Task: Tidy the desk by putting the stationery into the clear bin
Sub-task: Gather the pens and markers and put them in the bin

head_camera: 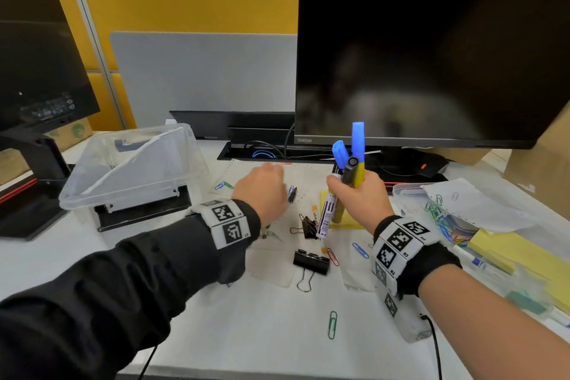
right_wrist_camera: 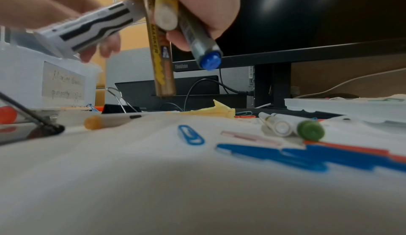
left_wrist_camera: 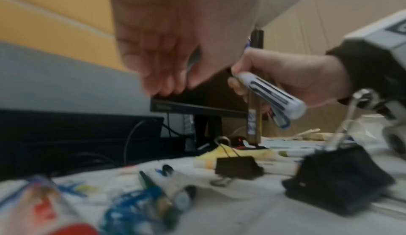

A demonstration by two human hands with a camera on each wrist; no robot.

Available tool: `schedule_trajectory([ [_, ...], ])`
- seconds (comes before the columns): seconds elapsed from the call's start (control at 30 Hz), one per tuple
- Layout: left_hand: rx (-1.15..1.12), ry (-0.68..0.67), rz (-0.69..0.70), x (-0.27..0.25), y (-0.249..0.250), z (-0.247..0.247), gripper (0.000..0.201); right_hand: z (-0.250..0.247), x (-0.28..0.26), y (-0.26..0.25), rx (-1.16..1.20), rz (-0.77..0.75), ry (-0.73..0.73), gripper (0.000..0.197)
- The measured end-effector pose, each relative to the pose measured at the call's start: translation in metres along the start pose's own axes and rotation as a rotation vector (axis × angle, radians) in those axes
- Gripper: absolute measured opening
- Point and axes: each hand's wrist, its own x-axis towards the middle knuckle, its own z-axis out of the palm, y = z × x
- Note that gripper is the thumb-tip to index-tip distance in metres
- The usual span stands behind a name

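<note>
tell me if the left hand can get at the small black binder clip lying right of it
Probably yes. The left hand holds nothing, and the small binder clip lies in the open close beside it. The right hand with its markers hovers just past the clip, not over it.

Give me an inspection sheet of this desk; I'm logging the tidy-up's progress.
Surface: white desk, littered.
Job's things: clear bin at left, tilted; bundle of markers held upright; binder clips and paper clips loose.
Clutter: sticky notes, plastic sleeves at right.
Hands: right hand grips the markers; left hand empty, over the desk.
Cables: cable from the right wrist; more cables behind.
Surroundings: monitor, yellow partition.
</note>
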Motion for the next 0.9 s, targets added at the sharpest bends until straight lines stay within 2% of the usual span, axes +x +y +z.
schedule_trajectory([
  [0.07,0.160,-0.207,-0.124,0.001,-0.012,0.000,0.026,0.000,0.000,-0.001,0.012,0.014,0.016,0.040],
  [0.13,0.226,-0.375,-0.173,-0.001,-0.021,0.003,0.029,0.000,0.001,-0.002,0.042,0.023,0.036,0.041],
  [0.23,0.216,-0.436,-0.222,-0.001,-0.028,0.010,0.031,-0.002,-0.001,-0.003,0.035,0.023,0.067,0.039],
  [0.33,0.228,-0.492,-0.249,0.000,-0.026,0.012,0.016,-0.001,0.000,-0.004,0.084,0.046,0.026,0.017],
  [0.43,0.195,-0.572,-0.283,0.002,-0.026,0.011,0.020,0.000,0.001,-0.003,0.131,0.073,-0.032,0.010],
  [0.53,0.152,-0.533,-0.298,0.005,-0.023,0.007,0.039,0.001,0.001,-0.002,0.130,0.067,-0.037,0.006],
  [0.63,0.027,-0.426,-0.347,0.007,-0.014,-0.007,0.037,0.001,0.001,-0.001,0.089,0.042,-0.027,0.016],
  [0.7,-0.192,-0.321,-0.352,0.005,-0.004,-0.016,0.033,0.000,0.002,-0.001,0.103,0.030,0.000,0.019],
  [0.77,-0.482,-0.258,-0.259,0.000,0.015,-0.020,0.025,0.000,0.002,-0.002,0.158,0.037,0.017,0.013],
  [0.83,-0.729,-0.266,-0.173,-0.004,0.037,-0.018,0.018,0.000,0.001,-0.003,0.201,0.034,0.039,0.013],
  [0.9,-0.857,-0.322,-0.156,-0.003,0.056,-0.009,0.016,0.000,0.002,-0.002,0.173,-0.002,0.093,0.025],
])
